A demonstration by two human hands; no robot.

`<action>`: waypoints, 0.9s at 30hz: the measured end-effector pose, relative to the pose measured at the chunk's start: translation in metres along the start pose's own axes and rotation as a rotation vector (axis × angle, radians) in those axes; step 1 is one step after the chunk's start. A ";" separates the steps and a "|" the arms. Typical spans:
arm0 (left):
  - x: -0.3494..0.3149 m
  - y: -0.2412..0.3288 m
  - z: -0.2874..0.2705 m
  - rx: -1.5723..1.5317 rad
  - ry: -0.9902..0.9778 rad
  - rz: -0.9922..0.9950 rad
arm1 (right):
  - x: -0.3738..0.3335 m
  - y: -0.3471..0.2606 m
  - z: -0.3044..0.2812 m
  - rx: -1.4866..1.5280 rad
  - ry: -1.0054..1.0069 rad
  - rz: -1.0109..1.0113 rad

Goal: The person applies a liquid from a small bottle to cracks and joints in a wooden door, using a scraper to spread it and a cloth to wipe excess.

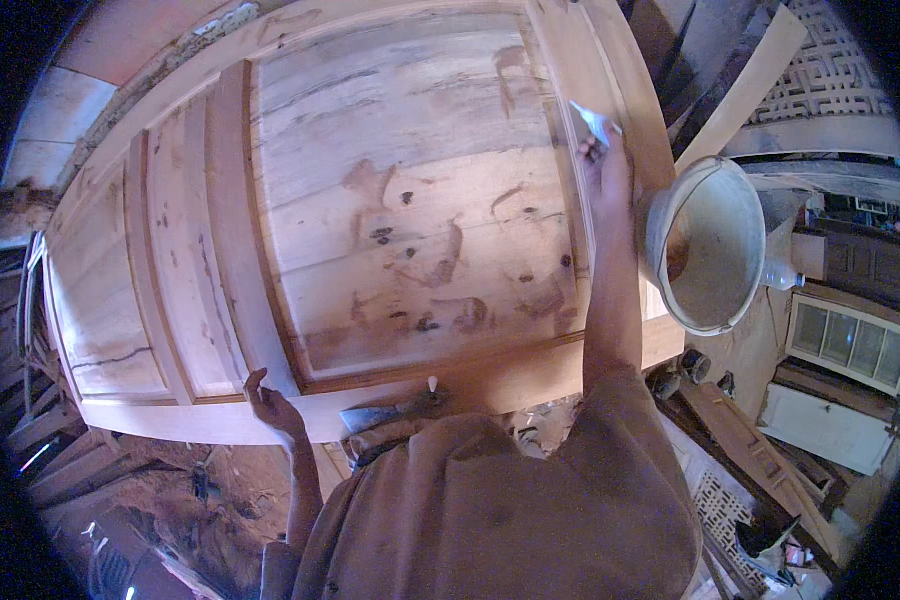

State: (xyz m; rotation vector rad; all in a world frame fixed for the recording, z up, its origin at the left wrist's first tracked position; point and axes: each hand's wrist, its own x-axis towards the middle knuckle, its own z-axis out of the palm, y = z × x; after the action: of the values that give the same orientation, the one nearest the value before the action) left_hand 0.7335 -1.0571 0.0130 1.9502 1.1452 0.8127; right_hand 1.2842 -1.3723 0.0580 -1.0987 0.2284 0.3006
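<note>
A large panelled wooden door (420, 190) lies flat in front of me, with dark knots and brownish smears on its widest panel. My right hand (602, 165) reaches to the frame strip along that panel's right side. Its fingers are closed around a small whitish, pointed piece (595, 120), too blurred to name more exactly. At the door's near edge, my left hand (273, 408) hangs with its fingers loosely bent and apart, holding nothing. A dusty whitish bucket (710, 250) stands beside my right forearm, at the door's right end.
A grey flat object (375, 415) rests at the near edge by my body. To the right are a clear plastic bottle (782, 274), a white-framed paned panel (848, 340) and leaning planks (745, 85). Wood scraps (60, 460) are piled at left.
</note>
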 end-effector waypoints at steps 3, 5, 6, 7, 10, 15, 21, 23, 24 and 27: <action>-0.011 -0.001 -0.007 0.059 0.035 -0.031 | 0.037 -0.005 0.006 -0.186 0.036 -0.032; -0.023 -0.018 -0.009 0.042 0.053 0.007 | 0.053 -0.007 0.015 -0.324 0.011 -0.041; -0.030 -0.037 -0.015 0.044 0.063 -0.003 | 0.062 -0.001 0.022 -0.373 -0.007 -0.087; -0.030 -0.040 -0.015 0.043 0.066 -0.011 | 0.071 0.004 0.023 -0.423 -0.018 -0.137; -0.030 -0.004 0.003 0.172 0.004 0.074 | 0.081 0.007 0.019 -0.463 -0.066 -0.243; -0.023 0.012 0.011 0.268 -0.038 0.234 | 0.098 0.008 0.017 -0.569 -0.102 -0.256; -0.036 -0.034 0.009 0.329 -0.027 0.181 | 0.087 0.008 0.022 -0.611 -0.123 -0.230; -0.023 0.014 0.012 0.264 -0.042 0.190 | 0.085 0.005 0.024 -0.673 -0.132 -0.227; -0.022 0.015 0.014 0.272 -0.065 0.185 | 0.082 0.001 0.025 -0.665 -0.119 -0.238; -0.027 0.008 0.003 0.312 -0.044 0.154 | 0.078 0.012 0.039 -0.652 -0.161 -0.243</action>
State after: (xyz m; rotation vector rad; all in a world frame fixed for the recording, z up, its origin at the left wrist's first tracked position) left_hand 0.7282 -1.0852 0.0134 2.3251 1.1616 0.6977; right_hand 1.3545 -1.3225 0.0391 -1.7187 -0.1633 0.2480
